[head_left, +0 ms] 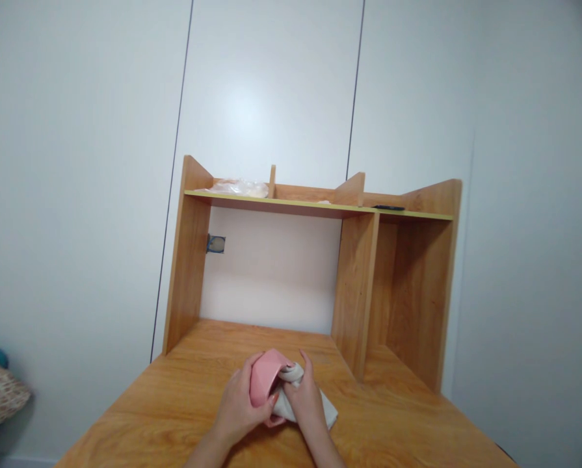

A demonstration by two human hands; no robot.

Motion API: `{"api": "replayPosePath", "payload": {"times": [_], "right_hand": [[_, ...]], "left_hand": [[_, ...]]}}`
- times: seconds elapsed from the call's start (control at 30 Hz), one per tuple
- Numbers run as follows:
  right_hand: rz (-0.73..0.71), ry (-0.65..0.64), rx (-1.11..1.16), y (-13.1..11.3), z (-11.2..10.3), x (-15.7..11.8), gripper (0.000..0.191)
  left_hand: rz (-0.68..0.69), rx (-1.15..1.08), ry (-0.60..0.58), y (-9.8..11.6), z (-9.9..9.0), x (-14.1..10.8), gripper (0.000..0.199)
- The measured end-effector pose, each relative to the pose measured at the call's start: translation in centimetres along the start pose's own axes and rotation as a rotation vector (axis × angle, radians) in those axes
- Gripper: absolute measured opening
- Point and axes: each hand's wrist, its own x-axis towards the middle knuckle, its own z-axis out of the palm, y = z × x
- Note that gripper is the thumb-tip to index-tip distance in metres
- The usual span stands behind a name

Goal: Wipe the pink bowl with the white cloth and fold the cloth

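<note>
A pink container (266,374) with a faceted, glossy side is held in my left hand (239,404), tilted so that its opening faces right. My left fingers wrap round its outer side and the thumb lies at the lower rim. My right hand (304,394) grips a light grey cloth (328,409), part of it bunched at the container's opening and the rest hanging to the right. The right index finger points up, away from the cloth. The container's inside is mostly hidden by the cloth and fingers.
Under my hands is a wooden desk (173,406). A wooden shelf unit (354,279) rises at its back, with clear plastic wrapping (239,188) and a dark flat object (389,208) on top. An open wall socket box (216,244) shows behind. A patterned cushion (0,396) lies at far left.
</note>
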Motion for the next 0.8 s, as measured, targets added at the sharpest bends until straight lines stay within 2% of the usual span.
{"api": "replayPosePath", "payload": {"times": [0.13,0.27,0.4,0.67,0.8], "right_hand": [[-0.030,-0.023,-0.093,-0.1,0.0,-0.1,0.064],[-0.068,-0.040,-0.273,-0.3,-0.4,-0.3,0.065],[-0.163,-0.044,-0.398,-0.7,-1.0,-0.3,0.068],[-0.142,-0.077,-0.316,0.1,-0.6,-0.2,0.068],[-0.084,-0.044,-0.244,0.6,-0.3,-0.1,0.063]], "left_hand": [[0.016,0.017,0.013,-0.1,-0.2,0.0,0.056],[0.020,0.045,-0.033,-0.2,-0.3,-0.1,0.053],[0.020,0.057,-0.059,-0.3,-0.1,-0.3,0.052],[0.012,-0.035,-0.054,-0.6,0.3,-0.3,0.052],[-0.074,-0.195,-0.029,-0.7,0.6,0.1,0.073]]}}
